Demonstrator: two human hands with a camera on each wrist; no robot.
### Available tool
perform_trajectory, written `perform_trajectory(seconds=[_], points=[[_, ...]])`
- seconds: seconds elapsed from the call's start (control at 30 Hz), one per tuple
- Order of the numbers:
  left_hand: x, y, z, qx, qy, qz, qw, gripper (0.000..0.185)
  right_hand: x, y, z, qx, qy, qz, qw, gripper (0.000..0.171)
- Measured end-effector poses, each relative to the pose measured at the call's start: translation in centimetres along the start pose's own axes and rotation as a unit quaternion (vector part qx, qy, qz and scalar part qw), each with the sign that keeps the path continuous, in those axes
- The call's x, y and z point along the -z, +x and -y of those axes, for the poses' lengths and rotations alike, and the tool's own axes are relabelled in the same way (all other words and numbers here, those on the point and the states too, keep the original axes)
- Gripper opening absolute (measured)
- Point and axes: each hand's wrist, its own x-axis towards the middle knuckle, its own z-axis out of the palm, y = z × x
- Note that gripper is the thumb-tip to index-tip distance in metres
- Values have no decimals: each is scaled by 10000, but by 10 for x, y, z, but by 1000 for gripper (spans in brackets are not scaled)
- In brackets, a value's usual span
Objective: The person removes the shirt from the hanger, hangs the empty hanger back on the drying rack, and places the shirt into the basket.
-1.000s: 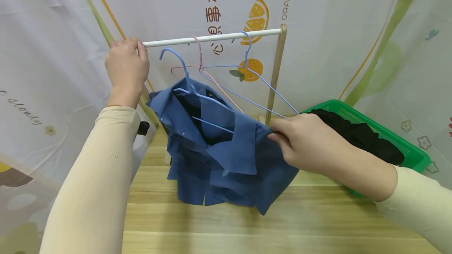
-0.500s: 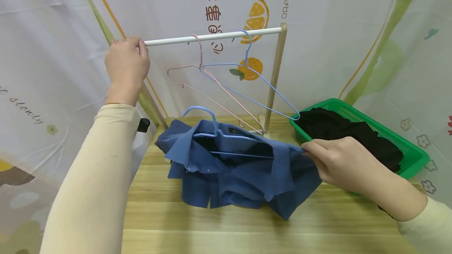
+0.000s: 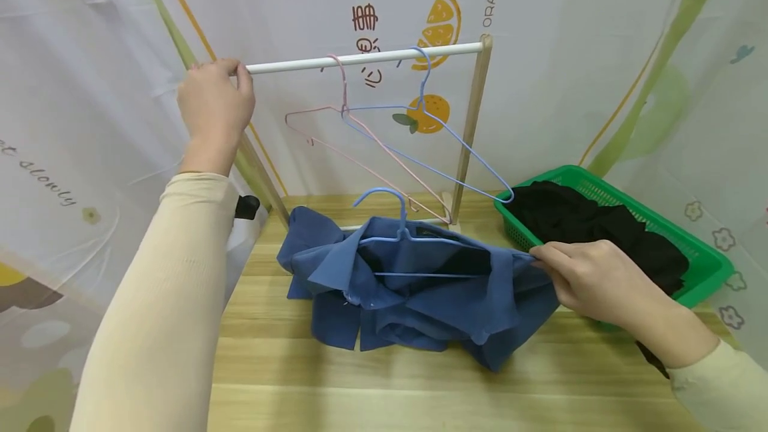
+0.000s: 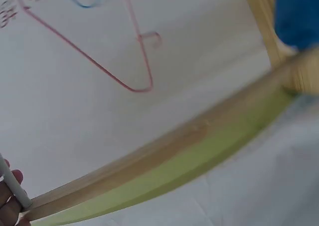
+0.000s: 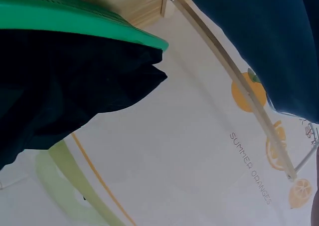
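Note:
My left hand (image 3: 215, 104) grips the left end of the white rail (image 3: 288, 66) of a small wooden garment rack; in the left wrist view its fingers (image 4: 9, 206) curl round the rail. With fingertips and thumb, my right hand (image 3: 600, 279) pinches the shoulder of a blue collared shirt (image 3: 447, 319). Inside the shirt's neck sits a blue clothes hanger (image 3: 401, 212), its hook sticking up, off the rail. The shirt hangs tilted in front of the rack, its hem low over the wooden table. Blue cloth (image 5: 264, 41) fills the upper right of the right wrist view.
A pink hanger (image 3: 384, 145) and another blue hanger (image 3: 468, 145) hang bare on the rail. Right of the rack's wooden post (image 3: 472, 132) stands a green basket (image 3: 711, 279) with black cloth (image 3: 600, 219) inside. A printed white curtain (image 3: 552, 85) backs the table (image 3: 360, 399).
My right hand has moved right and down, drawing the shirt with its hanger away from the rail. The hanger's hook has dropped below the rail. My left hand stays on the rail's end.

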Motion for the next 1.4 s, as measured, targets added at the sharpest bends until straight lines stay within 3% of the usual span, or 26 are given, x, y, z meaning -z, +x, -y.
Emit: perform_trajectory(seconds=[0.17, 0.27, 0.37, 0.43, 0.57, 0.67, 0.83, 0.93, 1.0, 1.13, 1.2, 1.27, 1.4], points=[[11, 6, 2, 251, -197, 505, 9982, 49, -2, 1, -2, 15, -42, -22, 10000, 47], [19, 5, 1, 259, -602, 758, 9950, 52, -2, 3, -2, 32, -113, -62, 9999, 48], [26, -5, -2, -39, -1001, 714, 9924, 52, -3, 6, -2, 57, -113, -77, 9999, 47], [30, -19, -4, -471, -1242, 461, 9901, 49, -4, 8, -1, 33, -74, -60, 9999, 46], [34, -66, -19, -1220, -1694, 89, 9779, 40, -4, 11, 0, -33, -90, -88, 9999, 44], [32, -115, -31, -1440, -2055, 306, 9675, 37, -4, 13, 0, -83, -165, -138, 9997, 45], [8, -190, -40, -1399, -2356, 1220, 9539, 39, -5, 10, 0, -288, -227, -214, 9991, 47], [-11, -225, -37, -1038, -2444, 1739, 9483, 42, -5, 7, 2, -469, -155, -280, 9984, 46], [-23, -242, -33, -779, -2446, 1822, 9492, 43, -5, 5, 4, -597, -92, -314, 9977, 45], [-46, -265, -26, -753, -2569, 1265, 9552, 35, -6, 1, 8, -733, -211, -320, 9966, 45], [-56, -272, -26, -883, -2789, 868, 9523, 29, -7, 0, 12, -807, -280, -410, 9955, 45], [-65, -276, -28, -886, -3167, 527, 9429, 25, -7, 1, 17, -1065, -349, -399, 9929, 45], [-71, -278, -38, -360, -3919, -47, 9193, 19, -10, 10, 32, -2154, -224, -419, 9754, 19]])
